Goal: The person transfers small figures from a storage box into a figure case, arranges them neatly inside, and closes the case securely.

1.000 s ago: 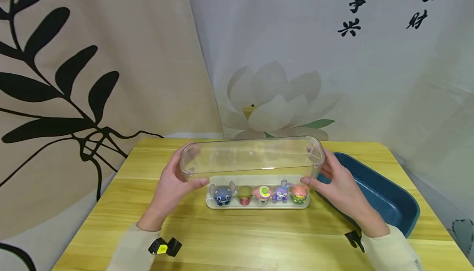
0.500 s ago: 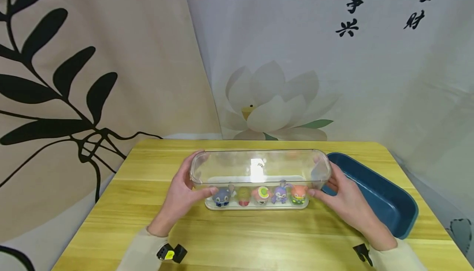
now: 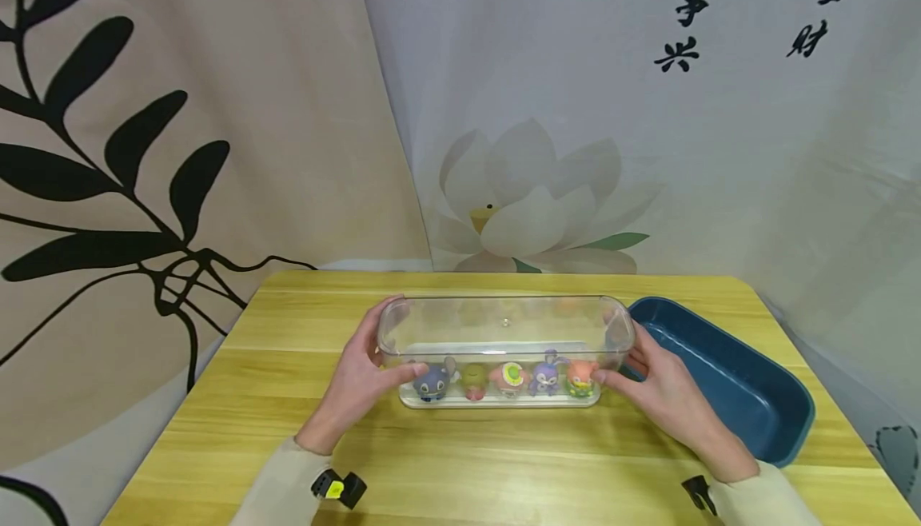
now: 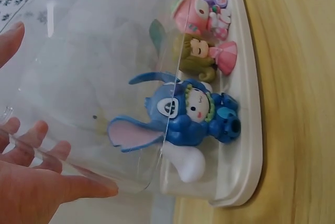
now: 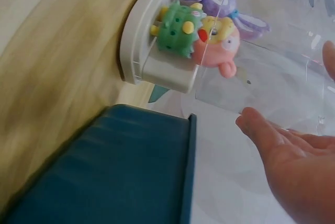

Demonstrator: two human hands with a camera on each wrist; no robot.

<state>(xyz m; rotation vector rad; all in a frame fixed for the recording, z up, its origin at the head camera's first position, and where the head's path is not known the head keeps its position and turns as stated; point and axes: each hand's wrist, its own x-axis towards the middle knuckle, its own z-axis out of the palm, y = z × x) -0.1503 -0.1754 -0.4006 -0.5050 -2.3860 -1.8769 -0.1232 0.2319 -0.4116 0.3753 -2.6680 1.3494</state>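
A clear plastic cover (image 3: pixel 468 326) hangs above a white tray base (image 3: pixel 500 404), its long lower edge crossing in front of several small toy figurines. My left hand (image 3: pixel 360 382) grips the cover's left end, thumb low on the near side. At the other end my right hand (image 3: pixel 669 394) holds it in the same way. Under the left end is a blue long-eared figurine (image 4: pixel 183 109); a pink-headed one in green (image 5: pixel 180 30) stands under the right end. Both wrist views show a gap between the cover's edge and the base.
A dark blue rectangular bin (image 3: pixel 741 382) lies slanted at the right of the wooden table (image 3: pixel 460 462), close by my right hand. Behind the table hangs a printed cloth (image 3: pixel 540 70).
Both hands have brought the cover down and nearer, first tilted and slightly left, now level over the figurines. It shifted a little right, then slightly back left. Base and bin stay put.
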